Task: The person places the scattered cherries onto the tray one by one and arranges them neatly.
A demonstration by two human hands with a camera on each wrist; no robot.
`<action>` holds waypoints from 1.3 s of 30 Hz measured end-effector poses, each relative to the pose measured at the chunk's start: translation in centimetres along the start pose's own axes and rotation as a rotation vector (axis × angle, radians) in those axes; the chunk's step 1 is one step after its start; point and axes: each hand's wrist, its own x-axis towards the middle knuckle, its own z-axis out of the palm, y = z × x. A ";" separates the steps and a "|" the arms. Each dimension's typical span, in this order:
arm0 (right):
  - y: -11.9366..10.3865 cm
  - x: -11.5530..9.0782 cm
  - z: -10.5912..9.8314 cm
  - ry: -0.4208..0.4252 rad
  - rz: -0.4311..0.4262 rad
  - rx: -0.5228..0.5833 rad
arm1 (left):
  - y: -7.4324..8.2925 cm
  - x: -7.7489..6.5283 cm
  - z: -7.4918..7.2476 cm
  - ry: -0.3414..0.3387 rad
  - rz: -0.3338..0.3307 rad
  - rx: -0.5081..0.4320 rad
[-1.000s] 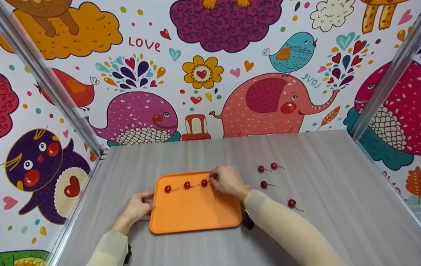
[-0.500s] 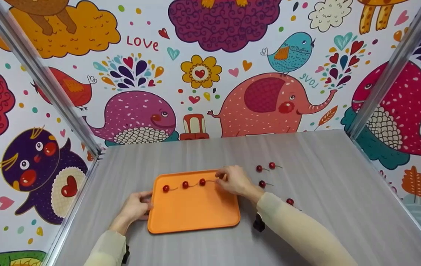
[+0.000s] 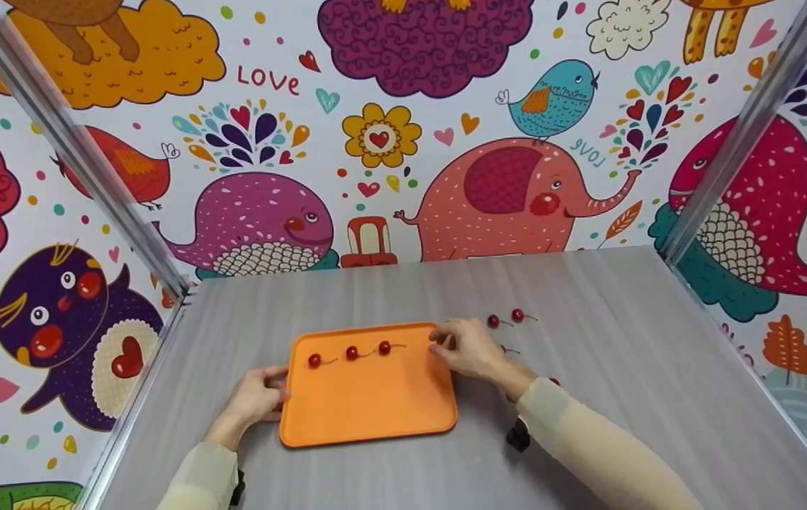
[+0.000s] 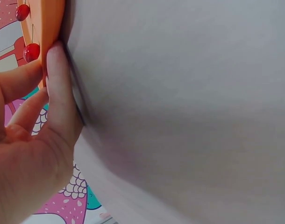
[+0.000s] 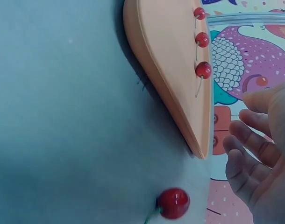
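An orange tray lies on the table, with three red stemmed cherries in a row near its far edge: a left one, a middle one and a right one. My left hand grips the tray's left rim between thumb and fingers, as the left wrist view shows close up. Over the tray's far right corner hovers my right hand, fingers loosely bent and holding nothing. In the right wrist view its fingers are spread apart from the cherries.
Several more cherries lie on the table right of the tray, including a pair of cherries farther back. My right hand and forearm partly hide two others, one a cherry by the sleeve. A patterned wall and metal posts bound the table.
My right hand has moved right, from beside the third cherry to the tray's right edge, its fingers off that cherry's stem area. The left hand stays at the left rim.
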 end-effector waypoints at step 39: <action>9.6 -5.6 -7.5 0.038 0.082 -0.094 | 0.2 -0.1 0.1 0.002 0.004 0.016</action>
